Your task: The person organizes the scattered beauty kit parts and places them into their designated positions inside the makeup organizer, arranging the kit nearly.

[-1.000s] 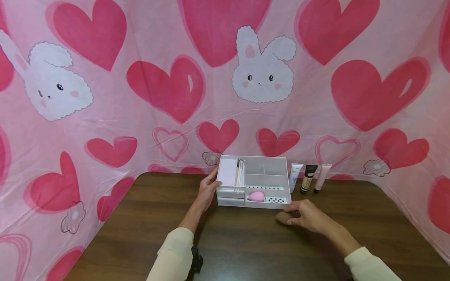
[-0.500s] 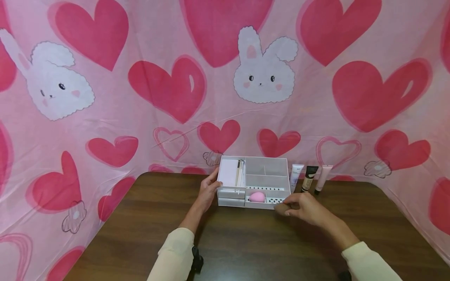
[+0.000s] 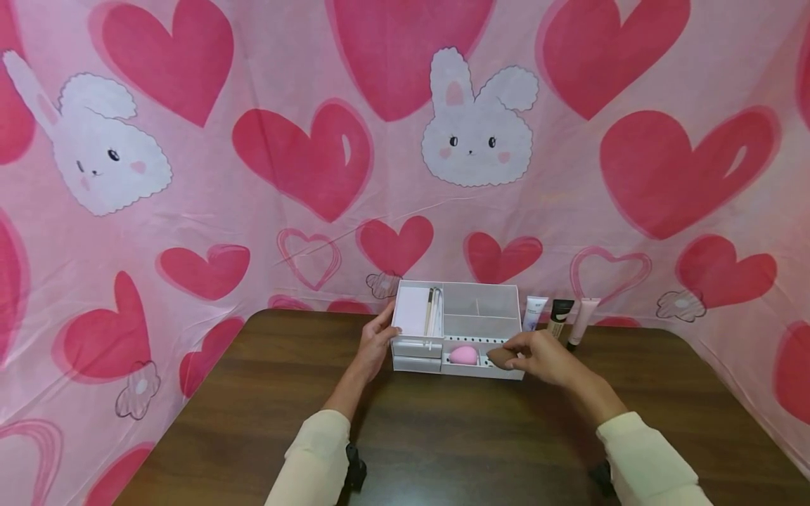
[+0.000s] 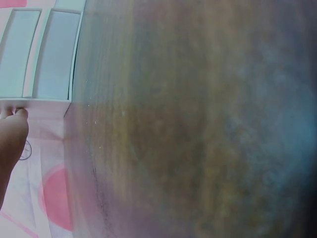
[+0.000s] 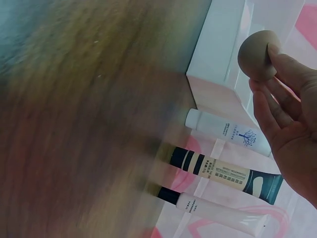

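A brown makeup sponge (image 5: 255,54) is pinched between the thumb and fingers of my right hand (image 3: 549,357), just over the front right compartment of the white organizer (image 3: 481,325). In that front row a pink makeup sponge (image 3: 464,355) lies to the left of the brown one. My left hand (image 3: 373,346) rests against the organizer's left side, its thumb at the edge; the left wrist view catches only part of this hand beside the two drawers (image 4: 55,54). Slim brushes (image 3: 433,313) stand in the left section next to a pale flat panel.
To the right of the organizer several upright tubes stand close to my right hand: a white tube (image 5: 230,133), a black and beige tube (image 5: 225,174) and a pink tube (image 5: 220,212). Behind the brown wooden table (image 3: 430,436) hangs a pink heart-patterned cloth (image 3: 392,176).
My right hand has lifted the brown makeup sponge off the table and brought it up and left over the organizer's front compartment. The left hand stays put.
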